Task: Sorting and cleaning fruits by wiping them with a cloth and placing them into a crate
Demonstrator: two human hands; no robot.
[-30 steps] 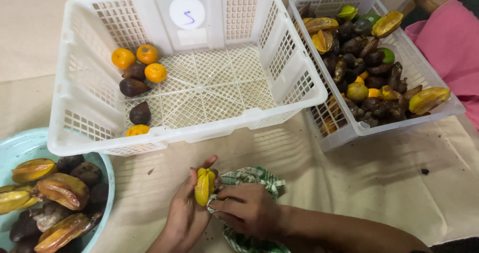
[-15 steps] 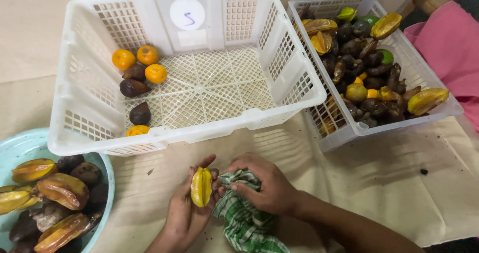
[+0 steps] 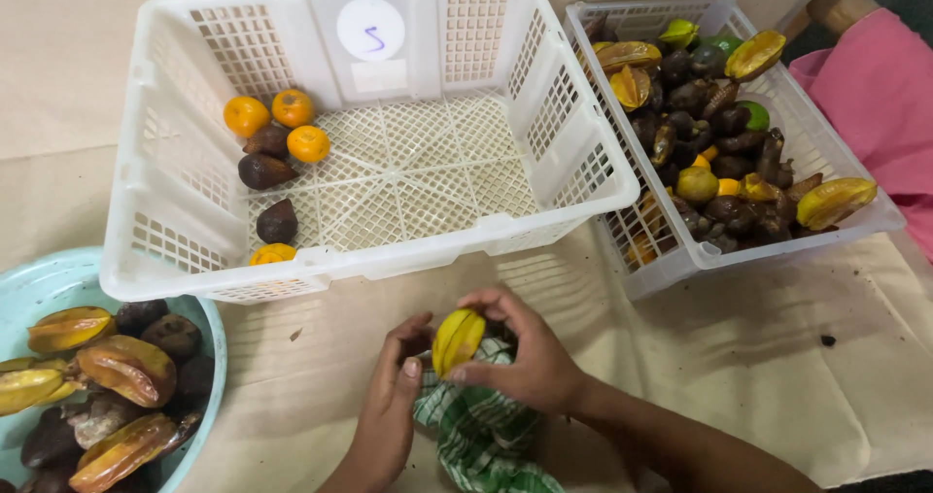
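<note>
A yellow star fruit [image 3: 456, 339] is held upright between both hands, low in the middle of the view. My left hand [image 3: 392, 402] grips its left side with thumb and fingers. My right hand [image 3: 526, 357] curls over its top and right side and presses a green-and-white checked cloth [image 3: 478, 433] against it. The cloth hangs down beneath both hands onto the beige paper-covered table [image 3: 739, 357].
A large white crate [image 3: 573, 153] behind the hands holds small orange fruits [image 3: 274, 119] and dark brown fruits [image 3: 266, 170]. A smaller white crate [image 3: 836, 223] at right is full of mixed fruit. A light blue basin [image 3: 34, 284] at left holds star fruits and dark fruits. Pink cloth [image 3: 875, 95] lies far right.
My right hand has moved up from the cloth to wrap over the top of the star fruit. The fruit has shifted slightly up and right.
</note>
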